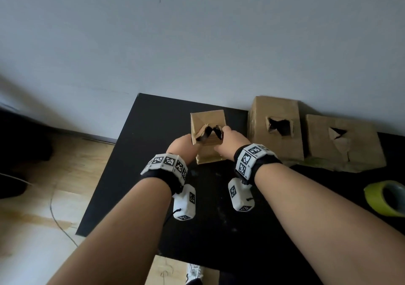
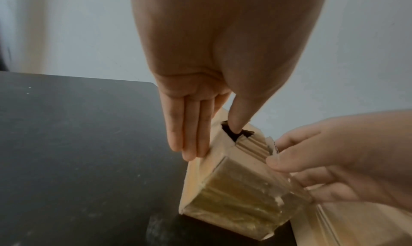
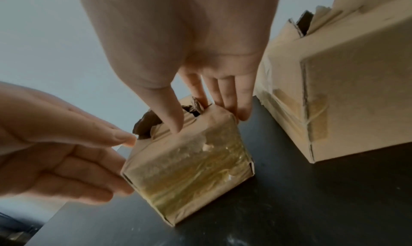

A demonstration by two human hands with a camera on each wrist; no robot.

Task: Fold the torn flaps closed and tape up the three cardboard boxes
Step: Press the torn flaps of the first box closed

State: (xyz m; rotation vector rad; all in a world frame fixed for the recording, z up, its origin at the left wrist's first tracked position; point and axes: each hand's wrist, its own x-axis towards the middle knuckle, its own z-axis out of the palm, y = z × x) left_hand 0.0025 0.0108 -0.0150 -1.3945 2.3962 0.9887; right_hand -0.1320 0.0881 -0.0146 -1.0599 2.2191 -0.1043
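Both hands steady the small box (image 1: pixel 208 138) on the surface (image 1: pixel 135 175), fingers (image 2: pixel 189 126) straight along its sides, thumbs at the torn hole; it looks light, thin-walled, easily crushed, best pressed by flap edges.

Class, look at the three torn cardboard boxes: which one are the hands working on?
The smallest box, leftmost on the table; both hands touch it, unlike the two larger boxes right of it.

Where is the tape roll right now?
In the head view, the yellow-green tape roll lies on the black table at the far right edge, nearer the person than the three boxes and untouched by both hands.
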